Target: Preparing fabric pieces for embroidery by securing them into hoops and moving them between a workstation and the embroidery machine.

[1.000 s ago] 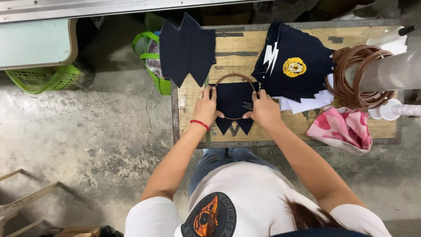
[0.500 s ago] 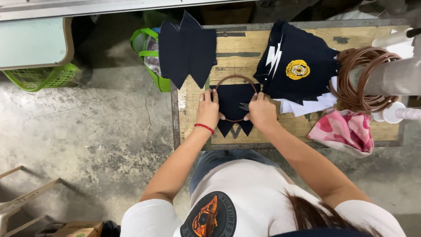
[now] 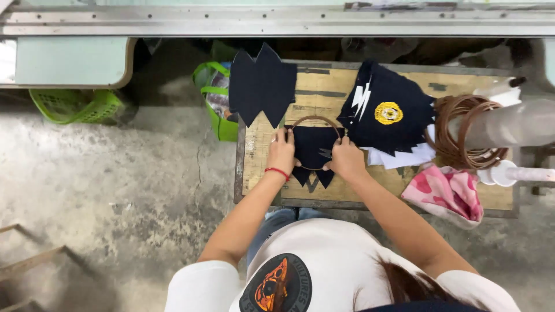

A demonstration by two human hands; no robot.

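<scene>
A thin brown embroidery hoop lies over a dark navy fabric piece on a small wooden table. My left hand presses the hoop's left side, a red band around that wrist. My right hand presses the hoop's right side, and small snips peek out by its fingers. A stack of blank navy pieces overhangs the table's far left corner. To the right lies a pile of navy pieces with a yellow round patch and white bolts.
Several brown hoops hang on a grey arm at the right. A pink patterned cloth lies at the table's near right. A green bag and a green basket stand on the concrete floor to the left. A metal machine frame runs along the top.
Both hands stay pressed on the hoop; they have shifted only slightly along its sides. The view has moved a little.
</scene>
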